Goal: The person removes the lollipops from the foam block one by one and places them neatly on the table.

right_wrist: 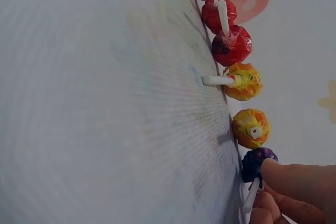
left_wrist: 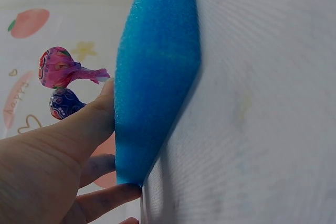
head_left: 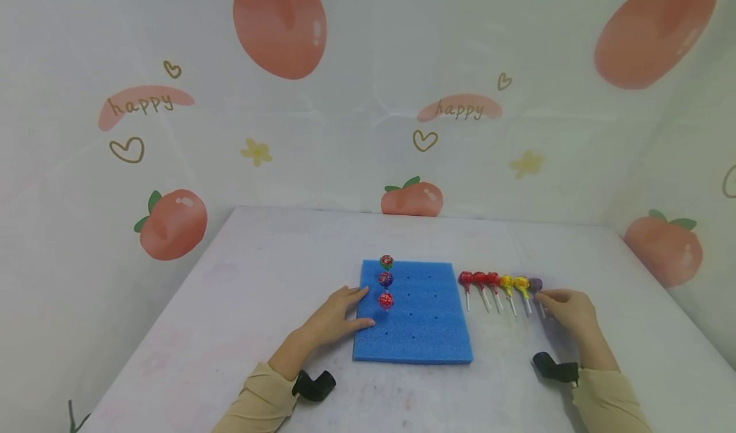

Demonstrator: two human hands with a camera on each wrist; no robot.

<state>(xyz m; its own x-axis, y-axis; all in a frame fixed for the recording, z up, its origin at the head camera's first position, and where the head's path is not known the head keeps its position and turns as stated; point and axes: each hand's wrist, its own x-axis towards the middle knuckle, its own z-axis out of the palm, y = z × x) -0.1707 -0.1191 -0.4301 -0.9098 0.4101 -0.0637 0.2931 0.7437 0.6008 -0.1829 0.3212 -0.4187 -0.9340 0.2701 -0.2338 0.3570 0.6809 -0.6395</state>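
Note:
At the blue foam board [head_left: 437, 337], my left hand [head_left: 335, 317] rests on the left edge, its thumb and fingers spread. Three wrapped lollipops stand upright in the board's left column: a green-and-red one [head_left: 386, 262], a dark blue one [head_left: 386, 279] and a pink-red one [head_left: 386, 301]. My right hand [head_left: 569, 311] pinches a purple lollipop [right_wrist: 258, 164] at the right end of a row on the table. Beside it in that row lie two yellow lollipops [right_wrist: 251, 128] and three red ones [right_wrist: 232, 45], sticks toward me.
Several small holes dot the foam board right of and below the standing lollipops. Black wrist devices [head_left: 314, 386] are strapped near both sleeves. A white table [head_left: 264, 241] meets a backdrop printed with fruit and lettering [head_left: 460, 108].

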